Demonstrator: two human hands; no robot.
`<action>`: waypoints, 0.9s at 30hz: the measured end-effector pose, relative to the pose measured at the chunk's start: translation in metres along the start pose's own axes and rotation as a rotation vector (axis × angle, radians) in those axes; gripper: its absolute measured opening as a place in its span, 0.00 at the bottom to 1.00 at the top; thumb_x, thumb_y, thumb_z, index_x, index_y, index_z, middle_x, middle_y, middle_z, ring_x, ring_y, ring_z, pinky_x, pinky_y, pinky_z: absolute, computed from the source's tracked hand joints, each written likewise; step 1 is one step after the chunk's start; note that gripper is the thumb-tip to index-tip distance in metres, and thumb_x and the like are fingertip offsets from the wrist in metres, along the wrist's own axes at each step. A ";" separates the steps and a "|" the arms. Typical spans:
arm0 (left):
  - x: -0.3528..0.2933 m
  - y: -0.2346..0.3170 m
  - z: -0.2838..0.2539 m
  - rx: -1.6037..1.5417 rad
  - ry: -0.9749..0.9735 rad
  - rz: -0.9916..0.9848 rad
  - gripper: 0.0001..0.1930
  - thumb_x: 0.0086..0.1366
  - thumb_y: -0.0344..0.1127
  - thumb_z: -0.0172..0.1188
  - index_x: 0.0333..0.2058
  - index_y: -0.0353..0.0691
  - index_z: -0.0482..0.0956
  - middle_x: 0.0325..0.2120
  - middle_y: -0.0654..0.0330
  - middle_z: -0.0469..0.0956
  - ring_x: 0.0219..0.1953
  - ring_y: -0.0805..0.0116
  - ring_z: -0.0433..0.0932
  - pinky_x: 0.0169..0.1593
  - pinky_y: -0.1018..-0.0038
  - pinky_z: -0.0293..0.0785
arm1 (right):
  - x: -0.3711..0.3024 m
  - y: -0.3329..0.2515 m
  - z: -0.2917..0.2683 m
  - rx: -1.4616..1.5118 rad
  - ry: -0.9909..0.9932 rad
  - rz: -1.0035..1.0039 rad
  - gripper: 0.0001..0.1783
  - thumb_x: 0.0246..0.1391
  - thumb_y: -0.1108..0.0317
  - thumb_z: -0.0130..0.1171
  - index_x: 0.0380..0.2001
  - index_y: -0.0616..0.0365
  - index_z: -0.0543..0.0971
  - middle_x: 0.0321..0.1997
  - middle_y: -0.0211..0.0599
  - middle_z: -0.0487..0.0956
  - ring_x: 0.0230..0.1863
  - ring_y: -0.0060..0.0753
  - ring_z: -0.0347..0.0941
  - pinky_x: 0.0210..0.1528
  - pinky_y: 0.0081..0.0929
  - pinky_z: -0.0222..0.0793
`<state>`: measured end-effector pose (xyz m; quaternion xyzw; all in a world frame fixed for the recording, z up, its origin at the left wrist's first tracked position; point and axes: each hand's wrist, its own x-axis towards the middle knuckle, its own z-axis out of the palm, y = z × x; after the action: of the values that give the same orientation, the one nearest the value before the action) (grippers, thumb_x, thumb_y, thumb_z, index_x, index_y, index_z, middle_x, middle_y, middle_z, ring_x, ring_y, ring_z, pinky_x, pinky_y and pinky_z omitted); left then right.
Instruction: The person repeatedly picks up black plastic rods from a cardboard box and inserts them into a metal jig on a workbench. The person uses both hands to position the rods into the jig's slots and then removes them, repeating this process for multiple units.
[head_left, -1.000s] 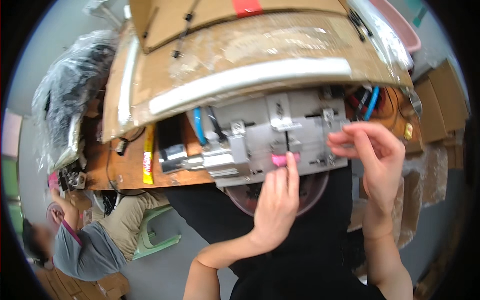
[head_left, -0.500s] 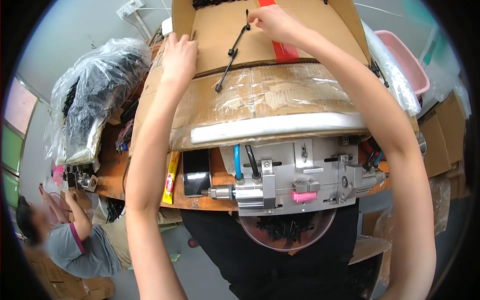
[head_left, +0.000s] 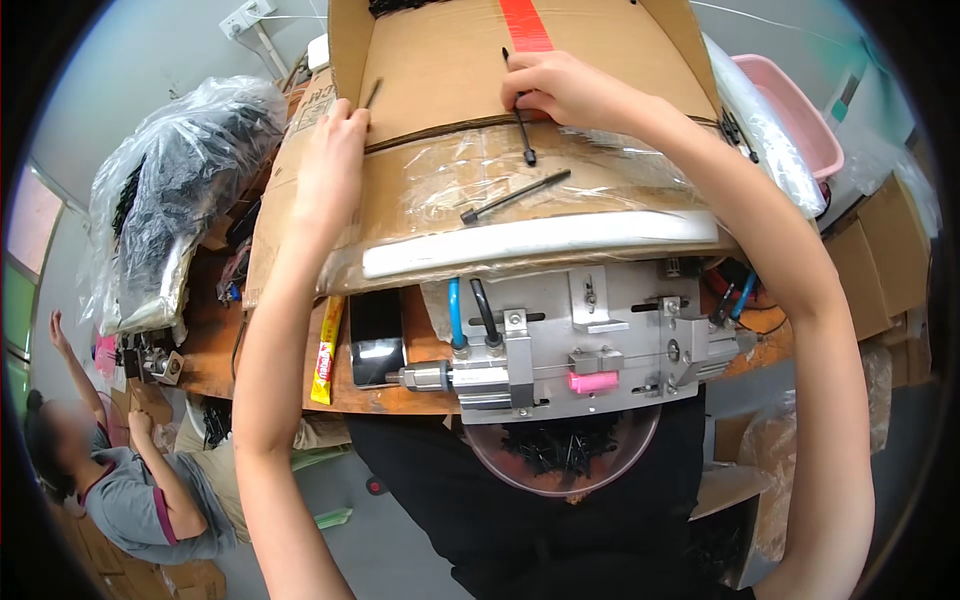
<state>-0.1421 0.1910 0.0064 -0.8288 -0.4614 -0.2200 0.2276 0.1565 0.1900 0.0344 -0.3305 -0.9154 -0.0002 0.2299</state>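
My right hand (head_left: 565, 92) is closed on a thin black rod with a knobbed end (head_left: 526, 140), at the front edge of the open cardboard box (head_left: 440, 75). A second knobbed black rod (head_left: 515, 197) lies slantwise on the clear-taped cardboard (head_left: 420, 205) in front of that hand. My left hand (head_left: 338, 145) is at the box's left front corner, its fingers pinched on a thin dark stick (head_left: 374, 92) that pokes up past them. The far ends of both held pieces are partly hidden by fingers.
A white padded strip (head_left: 540, 243) edges the cardboard, above a metal clamping fixture (head_left: 590, 350) with a pink part. Below hangs a clear bowl (head_left: 565, 490) of black pieces. A phone (head_left: 378, 340) and yellow tube (head_left: 326, 350) lie left. Another person (head_left: 140, 500) sits far left.
My right hand has come down toward me with a rod. Another rod now lies separately on the taped cardboard. My left hand has also moved slightly nearer with its stick. The view has shifted a little.
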 end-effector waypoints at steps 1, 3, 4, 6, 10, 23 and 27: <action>0.003 -0.003 -0.003 0.003 -0.021 0.004 0.17 0.47 0.13 0.56 0.37 0.34 0.73 0.37 0.53 0.73 0.45 0.50 0.73 0.48 0.62 0.75 | -0.011 0.001 -0.003 -0.006 0.020 -0.015 0.06 0.52 0.78 0.57 0.35 0.60 0.78 0.34 0.41 0.73 0.39 0.45 0.71 0.41 0.35 0.67; 0.007 -0.004 -0.003 0.019 -0.014 0.029 0.13 0.49 0.14 0.55 0.35 0.34 0.74 0.36 0.53 0.72 0.45 0.53 0.73 0.46 0.63 0.74 | -0.031 0.002 -0.011 -0.025 0.111 -0.016 0.07 0.53 0.78 0.57 0.37 0.61 0.78 0.34 0.40 0.73 0.37 0.41 0.71 0.40 0.32 0.67; 0.007 -0.003 -0.004 -0.025 0.004 0.027 0.12 0.51 0.15 0.55 0.35 0.34 0.74 0.35 0.53 0.72 0.45 0.53 0.73 0.45 0.62 0.73 | -0.038 0.002 -0.014 -0.035 0.180 -0.009 0.08 0.53 0.78 0.57 0.38 0.62 0.78 0.34 0.39 0.73 0.36 0.40 0.72 0.40 0.31 0.67; 0.007 0.001 -0.016 -0.095 0.028 0.026 0.09 0.53 0.17 0.54 0.33 0.34 0.74 0.33 0.52 0.72 0.44 0.53 0.73 0.43 0.62 0.72 | -0.050 -0.002 -0.024 -0.028 0.276 0.025 0.09 0.54 0.77 0.58 0.39 0.62 0.79 0.34 0.38 0.75 0.36 0.36 0.72 0.39 0.29 0.68; -0.026 0.056 -0.056 -0.499 0.108 -0.169 0.05 0.62 0.22 0.52 0.35 0.34 0.75 0.34 0.50 0.75 0.38 0.54 0.76 0.41 0.66 0.71 | -0.081 -0.026 -0.052 -0.032 0.430 0.322 0.09 0.57 0.76 0.58 0.42 0.63 0.80 0.36 0.35 0.81 0.35 0.23 0.74 0.37 0.22 0.69; -0.203 0.277 -0.083 -0.504 -0.259 -0.024 0.37 0.49 0.21 0.55 0.61 0.24 0.60 0.35 0.57 0.68 0.36 0.63 0.67 0.44 0.72 0.69 | -0.213 -0.153 -0.036 0.720 0.926 0.520 0.13 0.59 0.73 0.59 0.44 0.71 0.76 0.36 0.44 0.81 0.31 0.20 0.73 0.34 0.16 0.69; -0.191 0.280 -0.077 -0.405 -0.331 0.005 0.37 0.50 0.21 0.55 0.62 0.24 0.58 0.36 0.57 0.68 0.36 0.63 0.68 0.42 0.73 0.69 | -0.221 -0.164 -0.033 0.759 0.927 0.500 0.13 0.59 0.74 0.59 0.45 0.69 0.76 0.36 0.44 0.81 0.31 0.20 0.73 0.34 0.16 0.69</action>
<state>-0.0028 -0.1122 -0.0901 -0.8833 -0.4369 -0.1688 -0.0209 0.2208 -0.0768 -0.0041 -0.3952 -0.5531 0.2341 0.6951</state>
